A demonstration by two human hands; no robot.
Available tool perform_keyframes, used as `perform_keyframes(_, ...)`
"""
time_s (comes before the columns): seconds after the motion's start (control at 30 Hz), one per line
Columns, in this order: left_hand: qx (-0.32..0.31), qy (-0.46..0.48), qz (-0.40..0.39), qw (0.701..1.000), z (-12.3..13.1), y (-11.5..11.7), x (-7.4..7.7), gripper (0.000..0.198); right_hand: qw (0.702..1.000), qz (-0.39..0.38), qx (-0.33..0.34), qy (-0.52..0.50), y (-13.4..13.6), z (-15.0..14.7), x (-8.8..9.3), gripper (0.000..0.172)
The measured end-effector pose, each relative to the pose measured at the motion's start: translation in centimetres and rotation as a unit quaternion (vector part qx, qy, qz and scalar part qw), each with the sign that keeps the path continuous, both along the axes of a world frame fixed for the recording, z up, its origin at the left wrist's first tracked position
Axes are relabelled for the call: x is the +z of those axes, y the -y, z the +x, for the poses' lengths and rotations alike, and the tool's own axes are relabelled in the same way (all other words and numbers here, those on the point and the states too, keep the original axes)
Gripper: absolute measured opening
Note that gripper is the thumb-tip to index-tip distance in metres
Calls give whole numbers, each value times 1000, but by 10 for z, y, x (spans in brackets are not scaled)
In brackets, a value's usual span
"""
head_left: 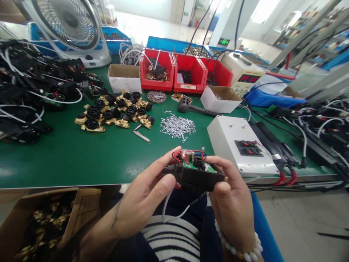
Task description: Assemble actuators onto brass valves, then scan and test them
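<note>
While a heap of black parts and white cables (58, 72) crowds the left edge of your frame, a fan (72, 20) stands just beyond it at the upper left. Below, in the lower left corner, there's an open cardboard box (87, 203) with brass and black pieces inside! Moving right along the green tabletop (49, 160), you have a cluster of brass fittings with black knobs (108, 115), left of centre, and a white carton (125, 82) behind them. A thin bent metal piece (141, 135) lies just beside the cluster.

And here's your left hand (143, 194), low and centre, thumb and fingers closed on the left end of the black housing (197, 177)! Above it, red bins (188, 85) line up at the upper centre, and a pile of silver clips (177, 126) lies mid-frame. The housing is right there between your hands, lower centre, open side up, with green board and red wires showing. Your right hand (231, 193) grips its other end; your two hands are apart. Farther right sits a pale box with switches (234, 142), and past it more black parts and cables (327, 145) fill the right edge.
</note>
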State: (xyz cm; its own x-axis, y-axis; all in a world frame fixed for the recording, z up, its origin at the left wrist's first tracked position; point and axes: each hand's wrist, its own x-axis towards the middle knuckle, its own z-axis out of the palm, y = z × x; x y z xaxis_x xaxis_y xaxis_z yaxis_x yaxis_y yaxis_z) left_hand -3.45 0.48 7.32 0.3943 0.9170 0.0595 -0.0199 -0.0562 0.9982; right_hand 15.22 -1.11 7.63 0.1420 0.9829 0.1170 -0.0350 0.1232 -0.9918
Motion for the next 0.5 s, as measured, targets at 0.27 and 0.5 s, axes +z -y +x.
perform_keyframes(0.27, 1, -9, 27, 1000, 0, 2, -5, 43, 999, 3, -25, 24, 0, 2, -4, 51)
perform_keyframes(0.5, -18, 51, -6, 998, 3, 4, -2, 41, 1000, -1, -19, 21, -1, 7, -8, 52)
